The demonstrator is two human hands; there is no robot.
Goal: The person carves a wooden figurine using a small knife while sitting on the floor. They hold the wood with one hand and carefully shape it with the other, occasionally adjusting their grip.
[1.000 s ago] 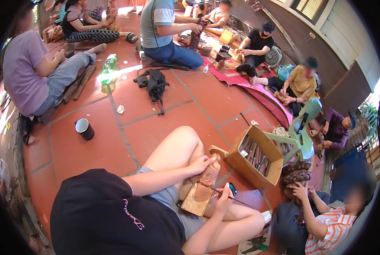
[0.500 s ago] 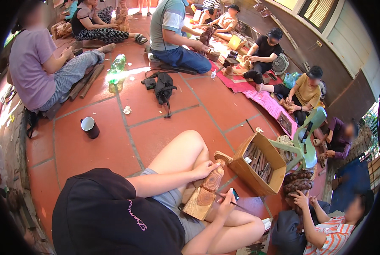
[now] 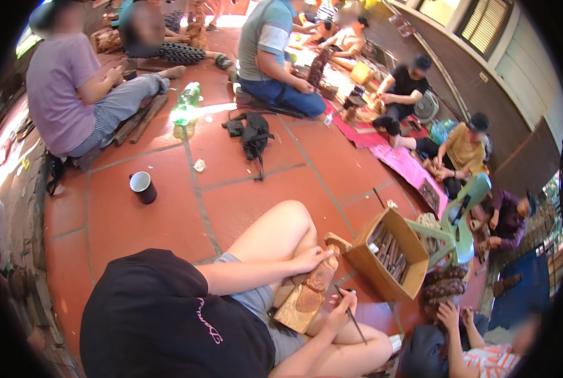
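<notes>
Head view | wood carving (image 3: 310, 295): tan, ringed grain | left hand (image 3: 310, 259) gripping it | right hand (image 3: 342, 307) grasping dark rod (image 3: 358, 328)

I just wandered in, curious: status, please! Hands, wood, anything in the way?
Left hand on carving's narrow end. Right hand gripping thin dark tool. Carving slanted, narrow end toward box. Box close by, not between hands and carving.

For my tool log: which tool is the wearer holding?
The thin dark tool in the right hand; the tools in the box touch neither hand.
</notes>
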